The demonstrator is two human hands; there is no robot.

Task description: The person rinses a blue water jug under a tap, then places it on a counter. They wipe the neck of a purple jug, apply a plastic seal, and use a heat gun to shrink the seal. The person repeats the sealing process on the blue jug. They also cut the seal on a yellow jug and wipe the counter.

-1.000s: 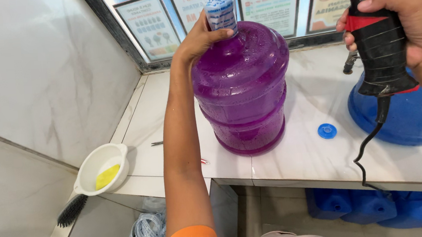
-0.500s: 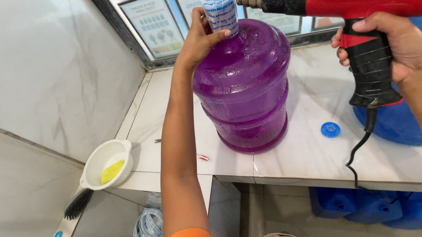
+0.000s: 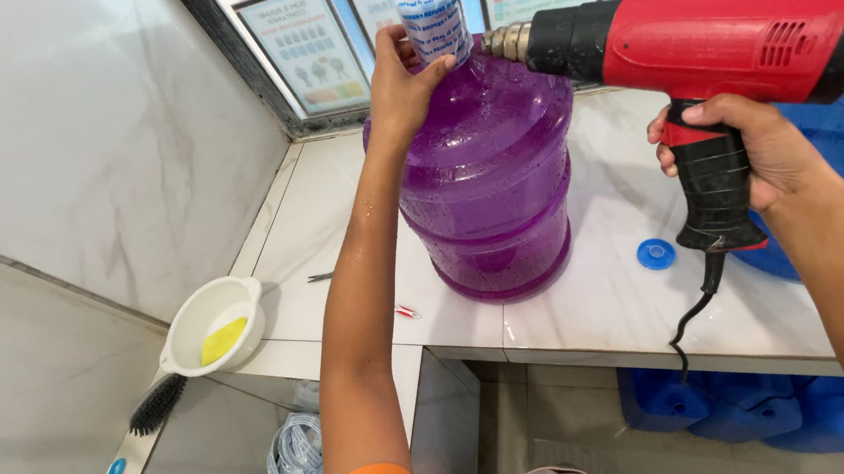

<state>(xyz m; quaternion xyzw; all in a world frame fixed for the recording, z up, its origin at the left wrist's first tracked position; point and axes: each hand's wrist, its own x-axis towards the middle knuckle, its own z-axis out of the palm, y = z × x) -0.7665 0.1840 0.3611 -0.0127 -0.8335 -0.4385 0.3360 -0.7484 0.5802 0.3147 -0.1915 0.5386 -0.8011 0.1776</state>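
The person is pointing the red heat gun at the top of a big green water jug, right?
Not quite: the big plastic water jug is purple, not green. The head view shows it. The rest holds: the right hand grips the red and black heat gun, its nozzle aimed at the jug's wrapped neck, which the left hand holds.

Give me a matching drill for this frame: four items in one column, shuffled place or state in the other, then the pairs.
Items
1. heat gun
2. purple water jug
3. blue cap
4. white bowl

Places or states
A. lies loose on the counter, right of the jug
B. gripped by the right hand, nozzle at the jug's neck
C. sits at the counter's left corner with something yellow inside
D. stands upright, left hand on its wrapped neck

Pairs: 1-B, 2-D, 3-A, 4-C
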